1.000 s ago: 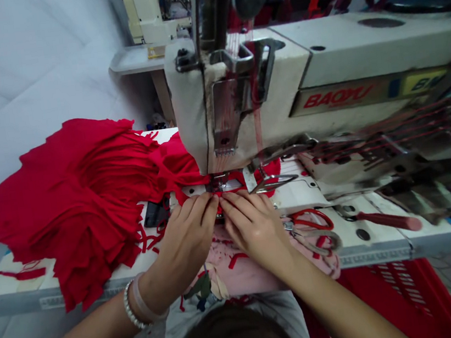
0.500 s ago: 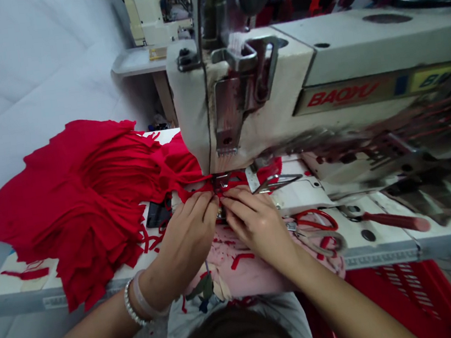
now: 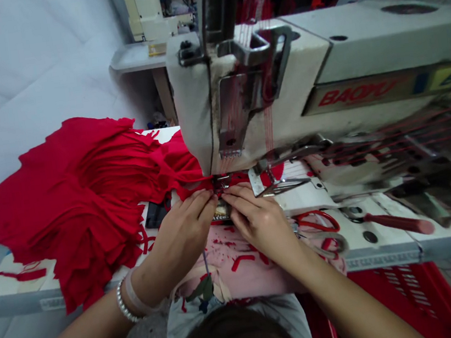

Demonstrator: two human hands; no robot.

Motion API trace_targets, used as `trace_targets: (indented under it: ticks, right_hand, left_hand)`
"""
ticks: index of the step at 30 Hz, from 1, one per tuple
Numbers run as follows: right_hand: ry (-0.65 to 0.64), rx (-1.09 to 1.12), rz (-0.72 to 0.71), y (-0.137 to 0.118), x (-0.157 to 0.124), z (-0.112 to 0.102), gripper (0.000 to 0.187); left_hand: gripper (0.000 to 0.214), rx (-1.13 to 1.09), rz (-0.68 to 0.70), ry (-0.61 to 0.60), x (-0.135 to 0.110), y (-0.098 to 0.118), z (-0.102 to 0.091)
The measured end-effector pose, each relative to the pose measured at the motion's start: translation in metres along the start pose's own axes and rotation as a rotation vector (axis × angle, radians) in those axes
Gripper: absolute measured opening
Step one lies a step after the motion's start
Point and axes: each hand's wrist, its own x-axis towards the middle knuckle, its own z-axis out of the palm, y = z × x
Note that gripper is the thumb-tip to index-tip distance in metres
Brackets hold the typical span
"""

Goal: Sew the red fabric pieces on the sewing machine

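Observation:
My left hand point(image 3: 181, 241) lies close in front of the presser foot point(image 3: 221, 183), its fingers together and pressing on red fabric point(image 3: 186, 189) at the needle area. From the other side, my right hand point(image 3: 263, 222) reaches the same spot, with fingertips pinched on the fabric edge and the thumb tucked beneath. Both sets of fingertips nearly meet below the needles of the white sewing machine point(image 3: 196, 106). My fingers cover most of the cloth there. A large gathered heap of red fabric point(image 3: 86, 182) spreads to the left and runs toward the machine.
Red-handled scissors point(image 3: 319, 220) and a red-handled screwdriver point(image 3: 399, 222) lie right of my right hand. Pink cloth point(image 3: 240, 283) with red scraps covers the table's front edge. A red basket point(image 3: 417, 299) stands below right. Another sewing machine point(image 3: 147, 13) is behind.
My hands stay at the presser foot, and the gap between them has widened slightly, showing more of the metal plate. The view has shifted a little. The red heap looks unchanged.

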Motion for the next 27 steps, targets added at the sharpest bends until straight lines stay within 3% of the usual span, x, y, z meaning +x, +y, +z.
trace_targets:
  ticks: [12, 27]
  right_hand:
    - [-0.014, -0.039, 0.082, 0.004, 0.025, 0.002, 0.016]
    - [-0.014, 0.077, 0.053, 0.001, 0.005, -0.004, 0.026]
  left_hand:
    - [0.033, 0.052, -0.009, -0.009, 0.000, 0.002, -0.001]
    - [0.037, 0.120, -0.065, -0.128, -0.002, 0.011, -0.001]
